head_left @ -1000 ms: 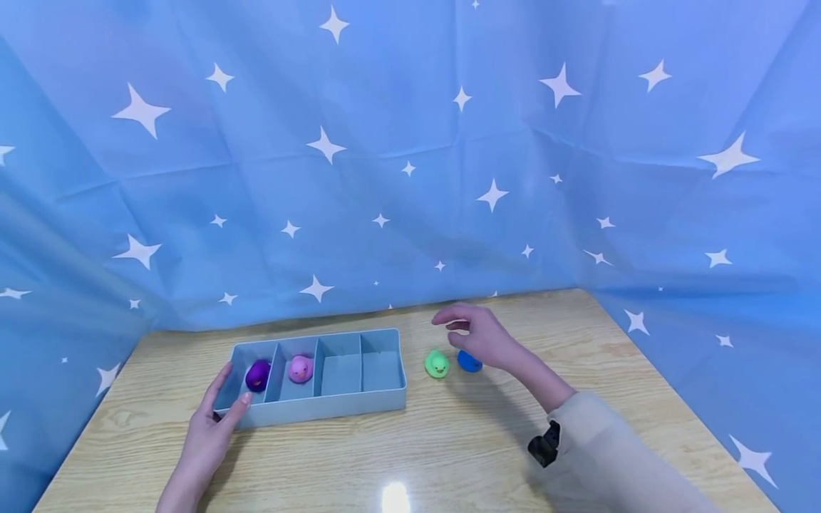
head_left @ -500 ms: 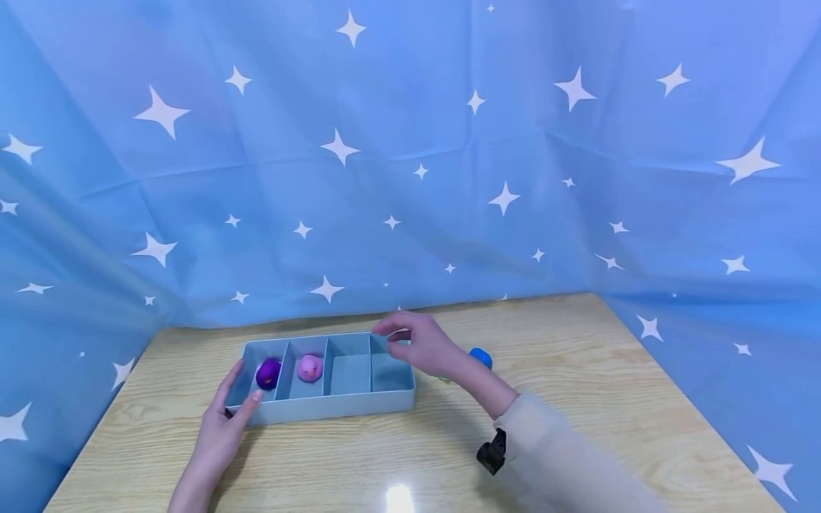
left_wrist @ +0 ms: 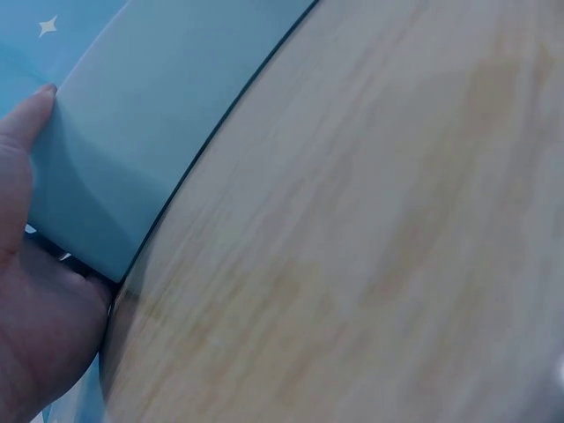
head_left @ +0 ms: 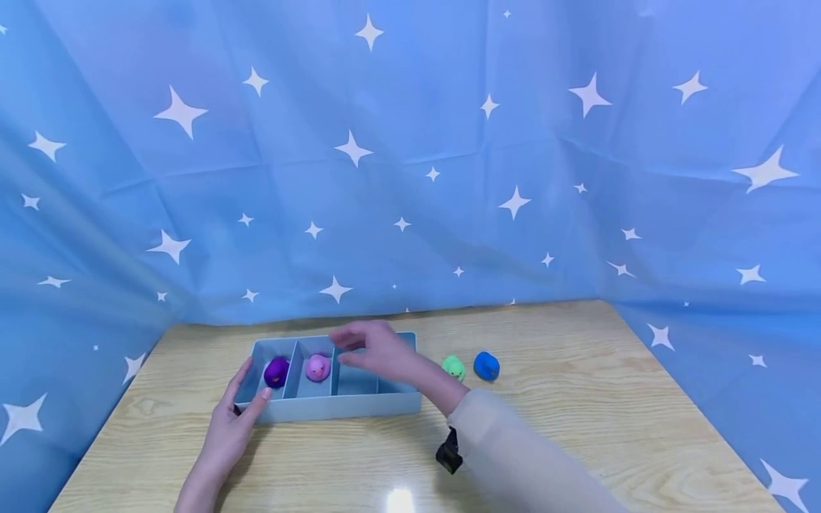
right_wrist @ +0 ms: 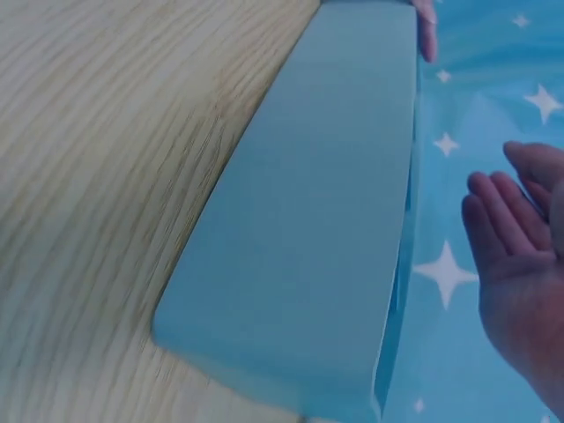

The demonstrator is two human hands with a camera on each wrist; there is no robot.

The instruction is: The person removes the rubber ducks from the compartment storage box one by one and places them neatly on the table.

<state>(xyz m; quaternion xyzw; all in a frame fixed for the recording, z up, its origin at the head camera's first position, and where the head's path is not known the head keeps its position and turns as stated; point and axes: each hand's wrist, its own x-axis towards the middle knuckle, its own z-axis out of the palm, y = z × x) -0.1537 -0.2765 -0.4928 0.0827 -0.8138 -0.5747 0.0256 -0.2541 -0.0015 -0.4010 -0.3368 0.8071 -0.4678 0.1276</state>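
Observation:
A long blue-grey box [head_left: 346, 407] with divided compartments lies on the table. My left hand [head_left: 231, 420] grips its left end, thumb at the front rim and fingers along the side; the left wrist view shows that hand [left_wrist: 35, 291] against the box corner. A purple toy duck [head_left: 276, 372] sits in the leftmost compartment and a pink toy duck [head_left: 317, 368] in the one beside it. Over the right-hand compartments hovers my right hand [head_left: 378, 350], fingers loosely bent with nothing between them. In the right wrist view this hand [right_wrist: 520, 256] is above the box's rim.
Right of the box, a green toy duck [head_left: 453, 368] and a blue toy duck [head_left: 487, 365] stand on the wooden table [head_left: 577, 399]. Behind the table hangs a blue cloth [head_left: 410, 249] with white stars, which also runs down both sides.
My right hand has moved left, from over the green and blue ducks to above the box. The left hand keeps its grip. The head view has shifted slightly.

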